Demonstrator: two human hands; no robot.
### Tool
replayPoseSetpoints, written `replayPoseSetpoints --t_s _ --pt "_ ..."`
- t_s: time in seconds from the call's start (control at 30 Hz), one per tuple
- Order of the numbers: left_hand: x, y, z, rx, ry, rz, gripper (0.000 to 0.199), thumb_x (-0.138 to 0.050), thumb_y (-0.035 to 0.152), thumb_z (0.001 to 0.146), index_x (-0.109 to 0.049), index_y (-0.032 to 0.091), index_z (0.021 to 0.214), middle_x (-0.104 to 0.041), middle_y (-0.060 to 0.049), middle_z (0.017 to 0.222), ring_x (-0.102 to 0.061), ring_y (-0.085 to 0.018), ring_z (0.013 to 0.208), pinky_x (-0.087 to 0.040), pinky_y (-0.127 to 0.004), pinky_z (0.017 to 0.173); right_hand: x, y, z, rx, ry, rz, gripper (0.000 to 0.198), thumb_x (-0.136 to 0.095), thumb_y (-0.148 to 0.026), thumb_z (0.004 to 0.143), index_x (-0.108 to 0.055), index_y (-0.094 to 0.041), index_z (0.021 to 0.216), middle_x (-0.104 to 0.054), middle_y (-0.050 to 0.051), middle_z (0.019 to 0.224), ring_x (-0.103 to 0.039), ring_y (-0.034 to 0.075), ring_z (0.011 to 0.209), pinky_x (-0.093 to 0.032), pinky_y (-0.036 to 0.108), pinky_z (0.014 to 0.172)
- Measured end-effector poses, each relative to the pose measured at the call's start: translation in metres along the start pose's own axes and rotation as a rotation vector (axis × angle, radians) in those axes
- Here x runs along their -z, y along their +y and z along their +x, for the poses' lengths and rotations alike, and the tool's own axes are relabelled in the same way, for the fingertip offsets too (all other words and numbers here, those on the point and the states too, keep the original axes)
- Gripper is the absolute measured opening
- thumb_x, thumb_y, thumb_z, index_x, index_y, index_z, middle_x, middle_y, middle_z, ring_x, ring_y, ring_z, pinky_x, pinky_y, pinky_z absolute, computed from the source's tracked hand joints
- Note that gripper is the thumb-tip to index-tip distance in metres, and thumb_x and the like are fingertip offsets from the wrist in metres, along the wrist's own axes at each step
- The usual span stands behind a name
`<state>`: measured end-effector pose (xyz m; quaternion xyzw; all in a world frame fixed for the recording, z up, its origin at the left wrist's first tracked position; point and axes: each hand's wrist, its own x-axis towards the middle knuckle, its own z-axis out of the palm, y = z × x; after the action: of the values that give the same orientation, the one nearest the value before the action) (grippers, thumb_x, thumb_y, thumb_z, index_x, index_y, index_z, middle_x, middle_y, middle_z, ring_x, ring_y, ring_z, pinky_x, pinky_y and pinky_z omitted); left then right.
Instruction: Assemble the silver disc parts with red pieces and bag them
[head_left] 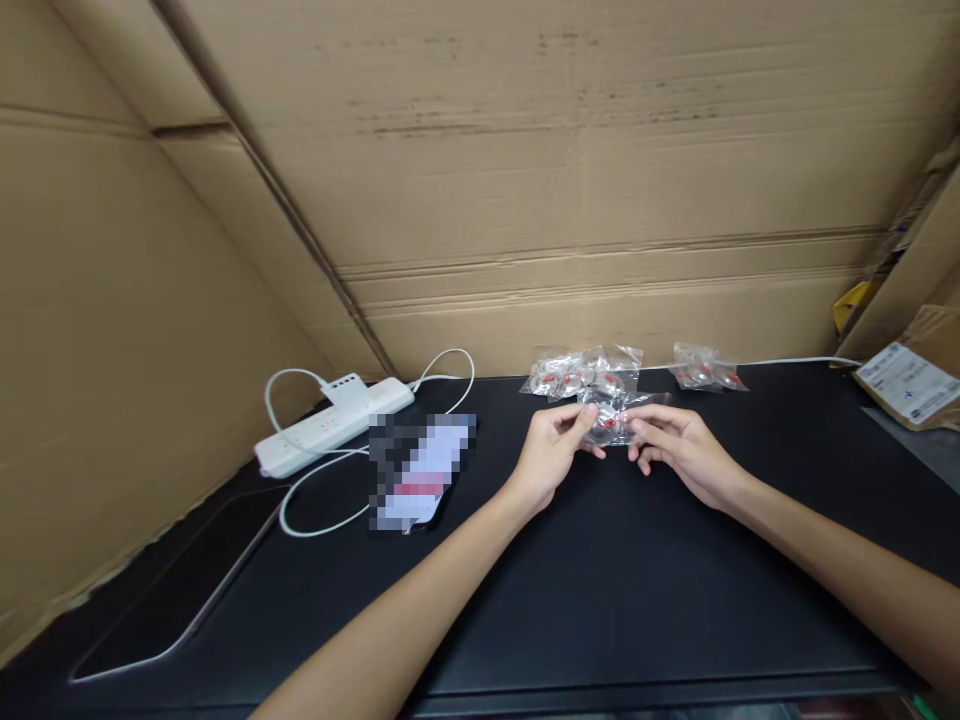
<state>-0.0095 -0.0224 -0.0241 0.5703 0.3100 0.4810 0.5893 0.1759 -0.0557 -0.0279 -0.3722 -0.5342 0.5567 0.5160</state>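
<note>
Between my two hands is a clear plastic packet (611, 424) with a round silvery item and a red mark in it; its exact kind I cannot make out. My left hand (553, 447) pinches the packet's left side, thumb on top. At the right side, my right hand (679, 445) grips the clear film between thumb and fingers. The packet is held above the black table (637, 600). Just behind it lies a group of similar clear packets (574, 376) with red marks, and another small group of packets (705, 370) is farther right.
To the left are a white power strip (330, 425) with a looped white cable (315, 532), a phone (427, 475) with a blurred-out screen, and a dark flat panel (180, 590). Cardboard walls (570, 180) enclose the table. A labelled brown package (911, 385) stands at right.
</note>
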Motion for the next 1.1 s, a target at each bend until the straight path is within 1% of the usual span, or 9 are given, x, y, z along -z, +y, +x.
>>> replayPoseSetpoints --t_s 0.07,0.2,0.37,0.53,0.67,0.83,0.93,1.0,1.1 --pt "0.0 -0.001 0.0 0.009 0.003 0.051 0.039 -0.07 0.05 0.08 -0.072 0.011 0.081 -0.064 -0.006 0.073 -0.06 -0.015 0.062 -0.054 -0.028 0.053 0.001 0.0 0.0 -0.011 0.018 -0.008 0.026 -0.074 -0.037 0.079 -0.074 -0.02 0.099 -0.065 0.004 0.081 -0.061 0.014 0.066 -0.05 0.027 0.053" --pt "0.0 0.001 -0.001 0.052 0.02 0.075 0.04 -0.067 0.051 0.082 -0.07 0.012 0.08 -0.06 -0.004 0.067 -0.058 -0.013 0.054 -0.052 -0.026 0.048 0.002 0.002 0.002 0.005 0.126 -0.041 0.029 -0.077 -0.036 0.075 -0.073 -0.02 0.099 -0.065 0.003 0.08 -0.059 0.012 0.059 -0.049 0.026 0.049" --pt "-0.002 0.001 -0.002 0.058 -0.051 0.053 0.037 -0.07 0.045 0.082 -0.073 0.012 0.099 -0.064 -0.006 0.076 -0.058 -0.013 0.06 -0.054 -0.027 0.053 0.001 0.008 0.004 0.026 0.137 -0.08 0.028 -0.081 -0.038 0.07 -0.075 -0.016 0.086 -0.064 0.003 0.069 -0.058 0.014 0.059 -0.048 0.027 0.048" --pt "-0.004 0.002 -0.003 0.054 -0.137 0.043 0.033 -0.07 0.042 0.083 -0.074 0.011 0.094 -0.064 -0.006 0.076 -0.059 -0.013 0.065 -0.054 -0.029 0.063 0.001 0.01 0.005 0.06 0.136 -0.079 0.029 -0.084 -0.039 0.064 -0.075 -0.016 0.081 -0.063 0.003 0.073 -0.058 0.014 0.061 -0.048 0.028 0.048" --pt "-0.003 0.004 -0.003 0.129 -0.15 -0.002 0.036 -0.068 0.046 0.084 -0.071 0.012 0.095 -0.067 -0.009 0.084 -0.062 -0.015 0.068 -0.055 -0.031 0.064 0.001 0.007 0.004 0.069 0.146 -0.093 0.025 -0.082 -0.038 0.067 -0.076 -0.017 0.079 -0.063 0.003 0.078 -0.054 0.011 0.056 -0.047 0.027 0.048" --pt "0.004 0.006 0.002 0.192 -0.013 -0.011 0.036 -0.065 0.048 0.086 -0.068 0.012 0.086 -0.066 -0.008 0.078 -0.065 -0.017 0.066 -0.054 -0.03 0.059 0.006 0.002 0.005 0.047 0.279 -0.073 0.022 -0.081 -0.034 0.067 -0.074 -0.017 0.079 -0.065 0.004 0.084 -0.054 0.01 0.058 -0.048 0.027 0.051" --pt "0.013 0.005 0.008 0.159 0.086 0.06 0.036 -0.062 0.046 0.087 -0.069 0.011 0.091 -0.069 -0.01 0.083 -0.067 -0.017 0.067 -0.054 -0.031 0.064 0.012 -0.003 0.007 0.027 0.383 -0.001 0.019 -0.079 -0.032 0.07 -0.071 -0.017 0.079 -0.066 0.004 0.086 -0.061 0.014 0.07 -0.053 0.028 0.061" --pt "0.022 0.004 0.013 0.104 0.165 0.153 0.033 -0.062 0.043 0.087 -0.067 0.012 0.096 -0.071 -0.009 0.077 -0.068 -0.019 0.068 -0.054 -0.03 0.065 0.016 -0.006 0.009 0.013 0.434 0.091 0.017 -0.077 -0.03 0.071 -0.067 -0.018 0.078 -0.066 0.004 0.087 -0.064 0.017 0.078 -0.055 0.03 0.067" --pt "0.038 0.003 0.019 0.033 0.289 0.389 0.03 -0.061 0.041 0.085 -0.064 0.015 0.098 -0.071 -0.006 0.068 -0.066 -0.019 0.061 -0.049 -0.026 0.056 0.021 -0.005 0.01 -0.05 0.469 0.173 0.017 -0.073 -0.028 0.073 -0.062 -0.018 0.079 -0.068 0.005 0.084 -0.068 0.018 0.071 -0.056 0.032 0.067"
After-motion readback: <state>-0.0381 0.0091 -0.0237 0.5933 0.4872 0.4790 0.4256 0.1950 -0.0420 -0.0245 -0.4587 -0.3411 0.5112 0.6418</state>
